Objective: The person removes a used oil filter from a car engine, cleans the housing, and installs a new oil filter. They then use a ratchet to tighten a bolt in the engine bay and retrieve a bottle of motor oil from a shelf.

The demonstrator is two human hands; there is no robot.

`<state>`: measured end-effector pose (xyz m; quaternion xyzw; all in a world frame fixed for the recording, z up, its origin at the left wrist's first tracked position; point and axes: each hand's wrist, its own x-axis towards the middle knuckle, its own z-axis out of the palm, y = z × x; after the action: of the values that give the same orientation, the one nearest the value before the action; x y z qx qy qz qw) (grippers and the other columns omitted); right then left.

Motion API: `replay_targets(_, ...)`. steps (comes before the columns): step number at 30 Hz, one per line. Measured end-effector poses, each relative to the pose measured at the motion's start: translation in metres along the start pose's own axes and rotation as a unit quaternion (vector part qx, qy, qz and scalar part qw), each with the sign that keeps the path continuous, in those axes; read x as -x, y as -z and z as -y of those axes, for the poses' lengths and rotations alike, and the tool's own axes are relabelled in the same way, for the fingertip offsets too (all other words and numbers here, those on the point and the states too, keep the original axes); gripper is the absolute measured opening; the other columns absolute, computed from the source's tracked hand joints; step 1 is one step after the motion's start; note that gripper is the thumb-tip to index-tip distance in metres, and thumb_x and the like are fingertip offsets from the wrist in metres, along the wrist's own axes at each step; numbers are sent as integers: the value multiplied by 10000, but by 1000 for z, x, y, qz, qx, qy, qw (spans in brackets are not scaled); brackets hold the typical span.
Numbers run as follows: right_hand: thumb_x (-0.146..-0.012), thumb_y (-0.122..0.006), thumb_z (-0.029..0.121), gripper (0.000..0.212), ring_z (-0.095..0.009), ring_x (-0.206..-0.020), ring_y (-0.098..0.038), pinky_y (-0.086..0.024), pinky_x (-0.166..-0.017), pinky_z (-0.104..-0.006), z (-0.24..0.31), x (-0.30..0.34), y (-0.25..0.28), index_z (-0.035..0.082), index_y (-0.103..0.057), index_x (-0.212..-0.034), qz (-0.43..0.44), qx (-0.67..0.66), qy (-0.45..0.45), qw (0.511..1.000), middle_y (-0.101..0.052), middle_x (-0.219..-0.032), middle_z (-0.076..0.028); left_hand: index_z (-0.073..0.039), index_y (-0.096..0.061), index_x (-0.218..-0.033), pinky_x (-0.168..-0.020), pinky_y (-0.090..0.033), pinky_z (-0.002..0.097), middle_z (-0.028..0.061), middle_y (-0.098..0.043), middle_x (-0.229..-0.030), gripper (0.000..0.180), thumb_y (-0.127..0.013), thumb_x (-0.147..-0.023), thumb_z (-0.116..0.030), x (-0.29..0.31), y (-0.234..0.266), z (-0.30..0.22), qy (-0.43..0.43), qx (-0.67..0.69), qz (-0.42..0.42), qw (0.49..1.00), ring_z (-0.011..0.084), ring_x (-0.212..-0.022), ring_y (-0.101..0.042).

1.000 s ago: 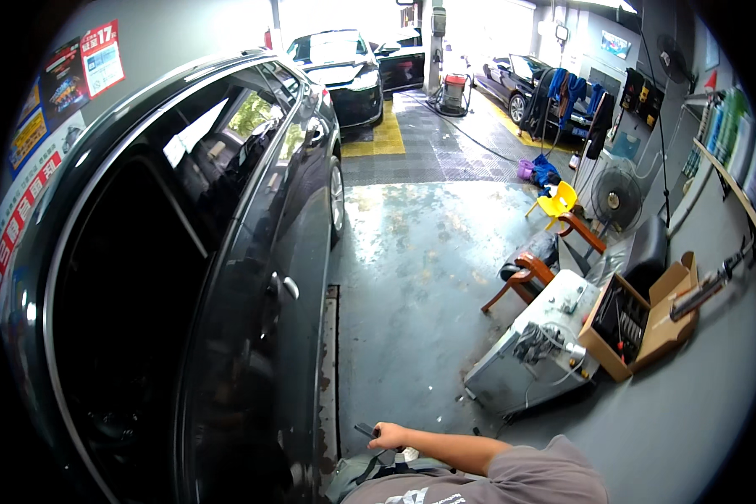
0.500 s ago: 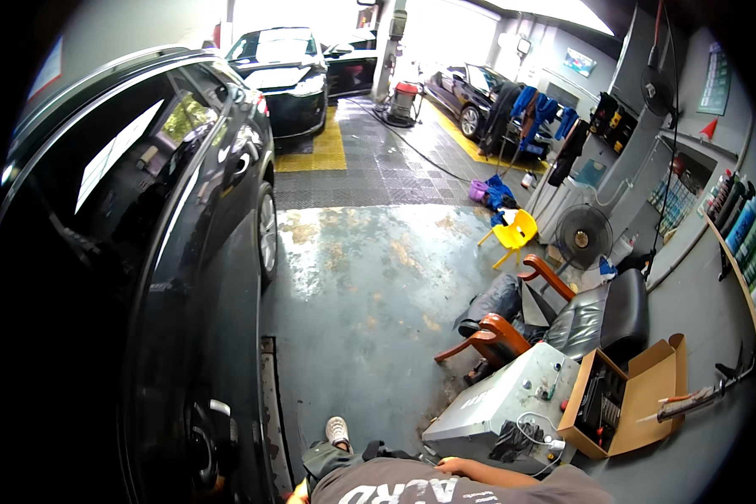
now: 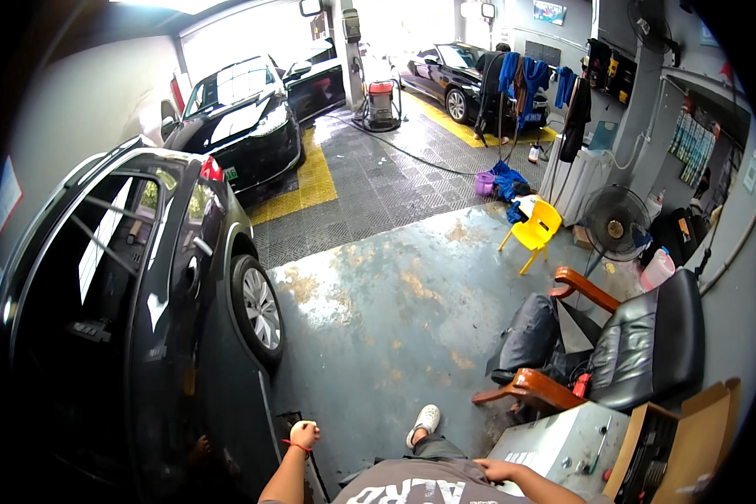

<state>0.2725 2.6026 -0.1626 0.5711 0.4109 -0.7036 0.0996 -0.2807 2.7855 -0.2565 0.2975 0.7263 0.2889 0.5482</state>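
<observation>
My left hand hangs beside the dark car, low in the view, fingers curled into a fist. I make out nothing in it; a red cord circles that wrist. My right hand rests against the side of my grey-brown shirt, by my waist. Its fingers are too small and partly hidden to read. Right of that hand stands a grey metal cabinet. One of my feet, in a white shoe, shows on the floor in front of me.
To the right are a black armchair with wooden arms, an open cardboard box, a yellow chair and a fan. Ahead stand a red-topped vacuum, its hose on the tiles, and more cars.
I have moved and my view has turned, so the dark car's rear wheel shows fully. My left hand has come up into view beside the car. My right hand stays by my waist.
</observation>
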Motion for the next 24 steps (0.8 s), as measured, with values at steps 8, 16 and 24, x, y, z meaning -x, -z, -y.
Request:
replay_targets(8,-889,-617,573,664,-246,-1114,-650,-511,-929,-381,14,-102,157,67,-623,-1320,-65,48,65,995,-695,-1249,-143,-30,-697,-957,-539,-508,333,50,-691,-787,263,-692,-929,-291,-23,-80,-26,146,-179,112,967,188,-643,-675)
replay_targets(16,-920,-569,384,314,-192,-629,-605,-487,-506,-379,89,-98,277,85,-647,-979,-85,-85,-26,992,-620,-725,-36,-25,-637,-1103,-525,-498,400,170,-682,-896,291,-654,-928,-258,-137,-171,-161,175,-305,205,913,265,-637,-631)
replay_targets(24,-920,-632,360,367,-372,-782,-708,-557,-675,-441,133,-127,383,30,-631,-1081,-395,-67,6,916,-713,-890,-238,-3,-595,-971,-445,-476,374,130,-619,-718,152,-601,-892,-133,-432,-331,-324,124,-148,200,961,234,-524,-579)
